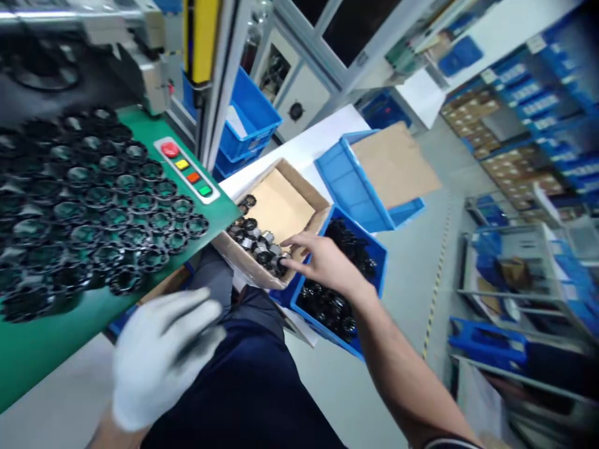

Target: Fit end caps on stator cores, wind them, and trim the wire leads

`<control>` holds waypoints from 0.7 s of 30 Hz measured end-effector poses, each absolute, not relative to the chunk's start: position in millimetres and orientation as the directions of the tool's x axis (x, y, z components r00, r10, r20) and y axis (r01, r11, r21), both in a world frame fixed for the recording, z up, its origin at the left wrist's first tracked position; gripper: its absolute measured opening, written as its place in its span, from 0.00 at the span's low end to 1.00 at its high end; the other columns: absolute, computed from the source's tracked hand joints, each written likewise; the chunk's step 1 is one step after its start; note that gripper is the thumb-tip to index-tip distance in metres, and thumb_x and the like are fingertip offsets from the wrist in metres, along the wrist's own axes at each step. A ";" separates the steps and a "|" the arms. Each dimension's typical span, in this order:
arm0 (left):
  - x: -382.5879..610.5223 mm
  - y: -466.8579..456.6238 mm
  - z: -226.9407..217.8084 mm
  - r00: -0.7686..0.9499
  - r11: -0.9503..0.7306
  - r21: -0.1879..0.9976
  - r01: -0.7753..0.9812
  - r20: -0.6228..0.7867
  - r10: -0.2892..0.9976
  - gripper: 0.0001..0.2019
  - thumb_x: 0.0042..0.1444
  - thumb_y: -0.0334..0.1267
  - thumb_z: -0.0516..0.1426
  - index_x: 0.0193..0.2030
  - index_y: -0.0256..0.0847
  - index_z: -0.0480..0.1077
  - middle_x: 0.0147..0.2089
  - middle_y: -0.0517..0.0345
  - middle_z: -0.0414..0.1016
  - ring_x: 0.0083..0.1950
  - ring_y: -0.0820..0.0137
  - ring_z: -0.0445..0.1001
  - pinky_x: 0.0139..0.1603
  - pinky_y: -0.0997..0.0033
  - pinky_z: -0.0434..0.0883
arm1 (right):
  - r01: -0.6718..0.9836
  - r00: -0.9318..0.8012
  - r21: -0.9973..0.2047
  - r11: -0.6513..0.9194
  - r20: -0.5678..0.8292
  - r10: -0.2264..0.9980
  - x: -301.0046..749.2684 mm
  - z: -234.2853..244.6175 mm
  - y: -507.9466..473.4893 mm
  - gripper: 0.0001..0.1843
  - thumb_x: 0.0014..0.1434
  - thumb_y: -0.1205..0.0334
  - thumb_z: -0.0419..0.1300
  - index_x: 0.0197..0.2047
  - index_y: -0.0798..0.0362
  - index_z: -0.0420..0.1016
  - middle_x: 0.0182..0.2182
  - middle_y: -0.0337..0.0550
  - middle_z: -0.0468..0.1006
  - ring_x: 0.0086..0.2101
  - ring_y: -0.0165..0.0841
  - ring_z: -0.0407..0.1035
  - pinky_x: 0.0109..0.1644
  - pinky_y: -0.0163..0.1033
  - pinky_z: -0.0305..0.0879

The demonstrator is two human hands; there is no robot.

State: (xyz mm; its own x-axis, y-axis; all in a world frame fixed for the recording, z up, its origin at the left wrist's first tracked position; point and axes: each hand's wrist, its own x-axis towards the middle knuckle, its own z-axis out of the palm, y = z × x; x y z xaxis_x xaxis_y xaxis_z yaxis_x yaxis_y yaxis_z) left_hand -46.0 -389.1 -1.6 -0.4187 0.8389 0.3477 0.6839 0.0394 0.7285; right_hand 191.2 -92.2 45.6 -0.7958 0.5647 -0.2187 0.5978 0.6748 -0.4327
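Note:
My right hand (pixel 322 262), bare, reaches over the near right corner of a cardboard box (pixel 322 215). Its thumb and fingers are spread apart at the edge of a heap of small black and silver ring-shaped parts (pixel 264 246); whether a fingertip touches one is unclear. My left hand (pixel 163 355) wears a white glove and hovers above my lap, beside the front edge of the green worktable (pixel 51 355). Its fingers are slightly bent and apart, blurred by motion, with a dark gap and no part visible between them. Many black toothed rings (pixel 112 218) stand in rows on the worktable.
A blue crate (pixel 379 265) full of black parts stands right of the cardboard box. Behind are an tilted blue crate (pixel 355 181) with a cardboard sheet (pixel 397 162) and another blue bin (pixel 253 118). A button panel (pixel 187 170) and a machine post (pixel 219 81) border the worktable.

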 end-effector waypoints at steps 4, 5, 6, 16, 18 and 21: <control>6.8 -271.5 0.8 -0.107 0.041 0.425 0.904 0.132 0.985 0.16 0.75 0.38 0.61 0.65 0.48 0.83 0.61 0.47 0.88 0.55 0.50 0.86 0.51 0.49 0.81 | 0.648 -0.757 -0.426 0.631 -0.273 0.593 217.2 -0.2 -108.1 0.22 0.64 0.66 0.78 0.59 0.49 0.83 0.51 0.50 0.90 0.46 0.47 0.88 0.52 0.52 0.84; 15.3 -248.5 -0.7 -0.098 0.081 0.364 0.928 0.029 0.995 0.18 0.75 0.37 0.59 0.68 0.47 0.82 0.62 0.45 0.87 0.57 0.48 0.85 0.50 0.49 0.79 | 0.655 -0.750 -0.429 0.623 -0.269 0.604 219.3 -4.6 -111.9 0.23 0.64 0.67 0.77 0.61 0.49 0.82 0.53 0.52 0.90 0.46 0.48 0.88 0.52 0.52 0.84; 21.9 -229.7 -2.4 -0.098 0.111 0.313 0.943 -0.057 0.994 0.20 0.75 0.36 0.58 0.69 0.46 0.81 0.61 0.44 0.86 0.58 0.47 0.84 0.49 0.49 0.78 | 0.656 -0.748 -0.437 0.616 -0.262 0.610 221.1 -6.8 -114.3 0.23 0.65 0.68 0.75 0.62 0.49 0.81 0.54 0.53 0.90 0.47 0.48 0.87 0.52 0.51 0.83; 37.4 -168.9 29.9 -0.199 0.226 0.098 0.969 -0.230 0.953 0.19 0.78 0.40 0.51 0.57 0.45 0.85 0.52 0.44 0.86 0.50 0.49 0.85 0.39 0.55 0.67 | 0.724 -0.637 -0.458 0.516 -0.156 0.755 222.8 -25.7 -29.1 0.23 0.71 0.68 0.67 0.67 0.55 0.79 0.59 0.57 0.87 0.56 0.49 0.82 0.66 0.53 0.73; 38.6 -139.5 41.6 -0.194 0.213 0.095 0.972 -0.177 0.965 0.21 0.79 0.41 0.50 0.58 0.45 0.85 0.55 0.43 0.86 0.54 0.47 0.84 0.44 0.54 0.70 | 0.744 -0.626 -0.422 0.518 -0.169 0.761 217.6 -34.0 -12.1 0.22 0.70 0.68 0.67 0.66 0.55 0.81 0.57 0.59 0.87 0.58 0.54 0.80 0.68 0.57 0.70; 40.5 -83.3 40.7 -0.176 0.199 0.099 0.975 -0.198 0.964 0.19 0.76 0.38 0.54 0.59 0.42 0.87 0.55 0.39 0.87 0.59 0.45 0.83 0.54 0.50 0.73 | 0.746 -0.627 -0.395 0.535 -0.150 0.764 214.0 -35.8 -10.9 0.26 0.71 0.66 0.67 0.70 0.55 0.79 0.61 0.61 0.84 0.62 0.56 0.75 0.69 0.58 0.67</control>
